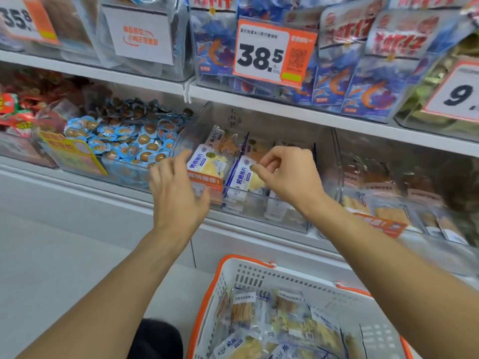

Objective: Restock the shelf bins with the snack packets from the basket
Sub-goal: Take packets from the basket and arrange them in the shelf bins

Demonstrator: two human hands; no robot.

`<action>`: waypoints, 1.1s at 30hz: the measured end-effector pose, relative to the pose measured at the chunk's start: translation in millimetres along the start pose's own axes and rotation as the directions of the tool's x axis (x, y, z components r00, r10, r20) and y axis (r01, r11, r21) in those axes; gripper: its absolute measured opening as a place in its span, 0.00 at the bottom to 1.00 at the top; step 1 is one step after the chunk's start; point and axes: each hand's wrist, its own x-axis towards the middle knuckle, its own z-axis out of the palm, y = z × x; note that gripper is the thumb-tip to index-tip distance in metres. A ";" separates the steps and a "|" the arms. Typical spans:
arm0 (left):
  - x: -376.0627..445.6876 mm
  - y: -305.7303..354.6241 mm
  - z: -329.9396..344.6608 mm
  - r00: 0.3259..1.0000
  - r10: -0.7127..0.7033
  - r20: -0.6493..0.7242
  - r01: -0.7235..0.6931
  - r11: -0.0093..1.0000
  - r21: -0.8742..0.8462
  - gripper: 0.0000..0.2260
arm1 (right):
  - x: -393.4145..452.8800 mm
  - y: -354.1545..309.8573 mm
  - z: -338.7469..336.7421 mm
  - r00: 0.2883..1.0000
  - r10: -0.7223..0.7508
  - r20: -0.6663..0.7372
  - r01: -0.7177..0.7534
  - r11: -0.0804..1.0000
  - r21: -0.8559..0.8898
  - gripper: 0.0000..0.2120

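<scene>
A clear shelf bin (pixel 287 216) on the lower shelf holds white-and-blue snack packets standing upright. My right hand (pixel 287 174) hovers over the bin, thumb and forefinger pinching the top edge of one snack packet (pixel 239 177). To its left, my left hand (pixel 176 195) has relaxed, spread fingers, which reach the side of another upright packet (pixel 207 161) and the bin's orange label. Low in the view stands the white basket with an orange rim (pixel 248 270), holding several more snack packets (pixel 280 317).
A bin of blue-wrapped egg snacks (pixel 129 141) sits to the left, and a bin of flat fish packets (pixel 388 200) to the right. The upper shelf carries blue shrimp bags (pixel 363 81) and a 38.5 price tag (pixel 272 53). A dark shoe (pixel 155 338) is beside the basket.
</scene>
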 end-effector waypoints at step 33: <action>-319.6 -62.4 174.5 0.017 -0.291 0.957 0.169 0.944 0.284 0.12 | -355.1 165.7 195.5 -0.015 0.588 0.809 -0.996 -0.084 0.043 0.06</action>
